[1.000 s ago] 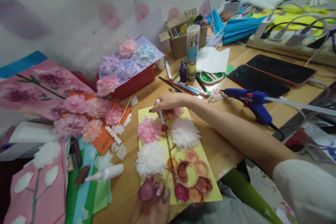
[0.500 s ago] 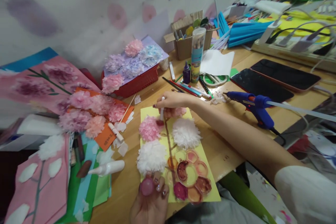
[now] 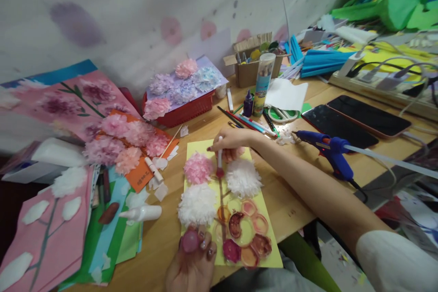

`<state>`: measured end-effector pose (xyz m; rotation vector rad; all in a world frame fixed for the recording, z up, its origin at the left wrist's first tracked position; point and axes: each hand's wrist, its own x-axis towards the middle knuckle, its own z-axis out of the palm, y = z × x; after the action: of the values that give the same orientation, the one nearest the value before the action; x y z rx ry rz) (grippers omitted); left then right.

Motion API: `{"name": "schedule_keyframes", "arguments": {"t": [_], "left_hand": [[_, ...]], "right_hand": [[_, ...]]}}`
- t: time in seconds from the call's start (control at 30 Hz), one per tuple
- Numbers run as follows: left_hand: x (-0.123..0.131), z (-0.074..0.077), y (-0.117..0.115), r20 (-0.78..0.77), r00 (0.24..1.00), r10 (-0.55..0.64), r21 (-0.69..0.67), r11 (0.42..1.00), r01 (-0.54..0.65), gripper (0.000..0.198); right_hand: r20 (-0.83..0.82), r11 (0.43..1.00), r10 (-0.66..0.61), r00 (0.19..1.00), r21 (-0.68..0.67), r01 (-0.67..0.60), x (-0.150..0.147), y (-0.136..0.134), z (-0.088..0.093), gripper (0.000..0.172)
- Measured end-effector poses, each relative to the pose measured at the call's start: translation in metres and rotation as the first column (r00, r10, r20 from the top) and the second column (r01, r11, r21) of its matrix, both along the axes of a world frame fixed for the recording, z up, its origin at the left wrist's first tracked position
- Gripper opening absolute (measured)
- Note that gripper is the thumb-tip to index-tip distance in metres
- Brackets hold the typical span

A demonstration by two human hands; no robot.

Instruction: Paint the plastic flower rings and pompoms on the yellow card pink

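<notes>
A makeup brush (image 3: pixel 220 155) with a pale handle and dark red bristles is pinched in my right hand (image 3: pixel 232 142), its tip pointing down over the yellow sheet (image 3: pixel 272 232). Close to the bristles lie a pink paper flower (image 3: pixel 198 168) and a white paper flower (image 3: pixel 243 178). Another white flower (image 3: pixel 197 204) sits just above my left hand (image 3: pixel 191 262). That palm is turned up, with its fingers curled around a small round pink pot (image 3: pixel 190 241). On the sheet's lower part rests a clear flower-shaped palette (image 3: pixel 247 230) with red and orange paint in its wells.
Left are a white glue bottle (image 3: pixel 143 213), paper scraps and finished flower pictures (image 3: pixel 44 232). A red basket (image 3: pixel 185 113) stands behind. Pencils, scissors (image 3: pixel 282 114), a blue glue gun (image 3: pixel 325 146), phones (image 3: pixel 369 116) and a power strip (image 3: pixel 376 84) occupy the right.
The brush has moved right, from the pink flower's edge to the brown stem line between the flowers. My left hand still holds the pot. The camera view has shifted slightly.
</notes>
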<state>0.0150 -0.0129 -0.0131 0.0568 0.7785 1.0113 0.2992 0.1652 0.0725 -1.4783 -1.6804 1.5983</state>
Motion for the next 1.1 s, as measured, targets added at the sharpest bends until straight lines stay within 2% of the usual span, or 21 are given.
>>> {"name": "schedule_keyframes", "arguments": {"t": [0.03, 0.07, 0.17, 0.23, 0.4, 0.47, 0.53, 0.6, 0.73, 0.8, 0.93, 1.1], "left_hand": [[0.000, 0.001, 0.000, -0.003, 1.000, 0.002, -0.009, 1.000, -0.002, 0.026], [0.001, 0.003, 0.000, -0.006, 1.000, 0.003, -0.020, 1.000, -0.003, 0.025], [0.007, 0.013, 0.002, -0.018, 1.000, 0.026, -0.056, 0.998, -0.027, 0.021], [0.013, 0.020, 0.003, -0.019, 0.998, 0.055, -0.085, 0.995, -0.057, 0.020], [0.025, 0.030, 0.006, -0.029, 0.990, 0.136, -0.204, 0.969, -0.139, 0.011], [0.028, 0.033, 0.007, -0.047, 0.987, 0.155, -0.257, 0.953, -0.162, 0.014], [0.029, 0.037, 0.008, -0.054, 0.986, 0.157, -0.295, 0.941, -0.167, 0.020], [0.029, 0.040, 0.008, -0.047, 0.987, 0.157, -0.303, 0.939, -0.163, 0.025], [0.028, 0.040, 0.008, 0.013, 0.990, 0.140, -0.287, 0.949, -0.131, 0.027], [0.028, 0.039, 0.007, 0.042, 0.990, 0.135, -0.285, 0.951, -0.117, 0.027], [0.027, 0.038, 0.007, 0.068, 0.987, 0.148, -0.278, 0.953, -0.124, 0.029], [0.026, 0.038, 0.007, 0.089, 0.987, 0.131, -0.258, 0.960, -0.104, 0.029]], "right_hand": [[0.005, 0.999, 0.045, 0.999, -0.027, -0.045, 0.001, 0.000, -0.001, 0.035], [0.007, 0.999, 0.033, 0.999, -0.009, -0.033, 0.001, 0.000, -0.001, 0.036], [-0.034, 0.963, -0.186, 0.982, 0.193, 0.189, -0.001, 0.000, -0.002, 0.034], [-0.090, 0.922, -0.263, 0.960, 0.270, 0.278, -0.003, 0.001, -0.002, 0.032], [-0.139, 0.896, -0.289, 0.947, 0.310, 0.319, -0.017, 0.002, -0.004, 0.034], [-0.140, 0.887, -0.280, 0.950, 0.340, 0.312, -0.026, 0.004, -0.006, 0.032], [-0.114, 0.903, -0.229, 0.967, 0.345, 0.254, -0.033, 0.008, -0.007, 0.029], [-0.078, 0.920, -0.187, 0.979, 0.336, 0.202, -0.037, 0.015, -0.005, 0.033], [-0.076, 0.886, -0.231, 0.970, 0.396, 0.242, -0.044, 0.032, 0.004, 0.045], [-0.068, 0.881, -0.215, 0.974, 0.418, 0.223, -0.051, 0.037, 0.005, 0.040], [-0.008, 0.919, -0.124, 0.992, 0.376, 0.118, -0.062, 0.043, 0.004, 0.034], [-0.011, 0.893, -0.208, 0.978, 0.407, 0.194, -0.063, 0.053, 0.005, 0.042]]}}
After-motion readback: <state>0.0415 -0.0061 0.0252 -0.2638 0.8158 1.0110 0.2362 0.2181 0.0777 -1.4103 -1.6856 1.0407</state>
